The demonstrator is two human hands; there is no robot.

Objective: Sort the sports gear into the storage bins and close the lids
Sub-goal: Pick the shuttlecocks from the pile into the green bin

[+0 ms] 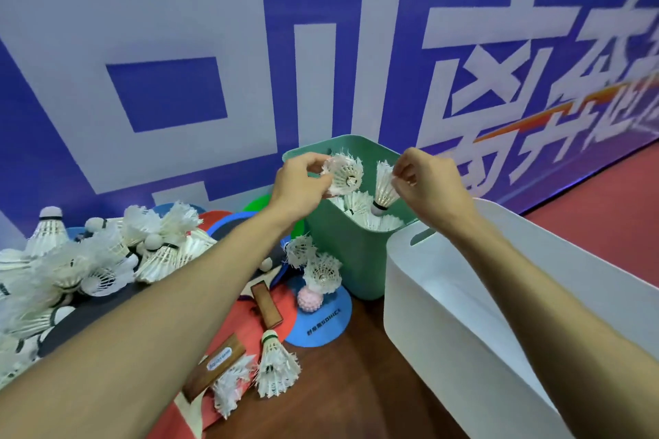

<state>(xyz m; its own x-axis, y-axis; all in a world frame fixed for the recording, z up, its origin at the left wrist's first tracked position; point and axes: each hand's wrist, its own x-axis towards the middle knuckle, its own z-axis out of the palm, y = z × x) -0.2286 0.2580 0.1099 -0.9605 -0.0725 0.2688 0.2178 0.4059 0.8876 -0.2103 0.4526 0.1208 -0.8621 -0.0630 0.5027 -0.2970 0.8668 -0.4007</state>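
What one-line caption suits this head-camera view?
Left hand pinches one shuttlecock, right hand another shuttlecock, over the green bin beside the white bin.

the light is bright and even and seems to come from above, so the banner [178, 46] glows blue and the white bin [463, 296] looks very pale with only a soft grey shadow inside. the wide lens bends things near the edges, so the banner's letters lean and the arms [142, 349] look long and fat at the bottom. the shuttlecock pile [71, 260] at the left edge is smeared and fuzzy, while the middle is sharper, though a bit grainy.
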